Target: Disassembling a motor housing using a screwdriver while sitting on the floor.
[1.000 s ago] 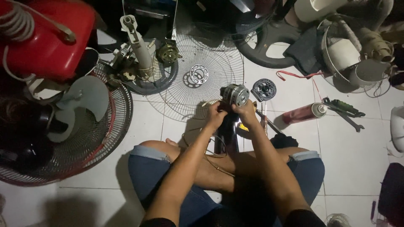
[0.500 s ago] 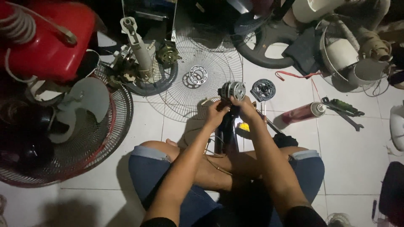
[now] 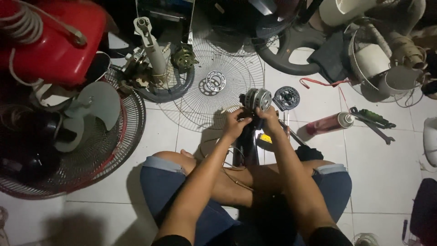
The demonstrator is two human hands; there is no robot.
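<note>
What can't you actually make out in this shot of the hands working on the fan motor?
Head view, the only one:
- Fan motor: its underside and wiring, covered by the left hand and right hand.
- Dark stand under it: its foot is lost in shadow between the legs.
- Yellow thing: mostly behind the right forearm, kind unclear.
- White casing: cut off by the right edge.
- Red housing: cut off at top left.

I'm watching through one head-worn camera, looking steeply down from close above at my lap and the tiled floor (image 3: 387, 173) ahead.
</note>
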